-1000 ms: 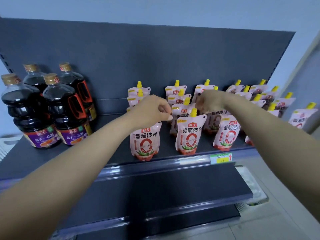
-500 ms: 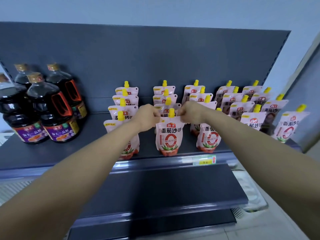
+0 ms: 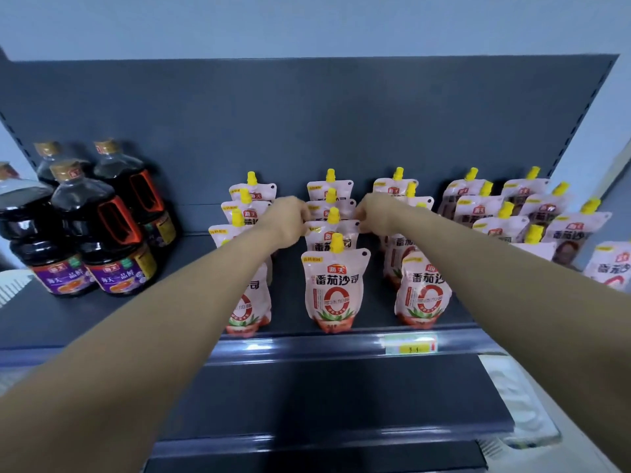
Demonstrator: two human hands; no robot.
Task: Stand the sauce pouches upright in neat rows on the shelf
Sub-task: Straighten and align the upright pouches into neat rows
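Several dark sauce bottles (image 3: 102, 227) stand at the left end of the shelf (image 3: 41, 322). To their right, sauce pouches (image 3: 252, 196) stand upright in columns running from the back panel to the front edge. The left hand (image 3: 286, 220) pinches the upper left corner of the second pouch (image 3: 319, 245) in the middle column. The right hand (image 3: 375, 213) pinches its upper right corner. This pouch stands directly behind the front pouch (image 3: 336, 288). A price label (image 3: 411, 346) sits on the front edge.
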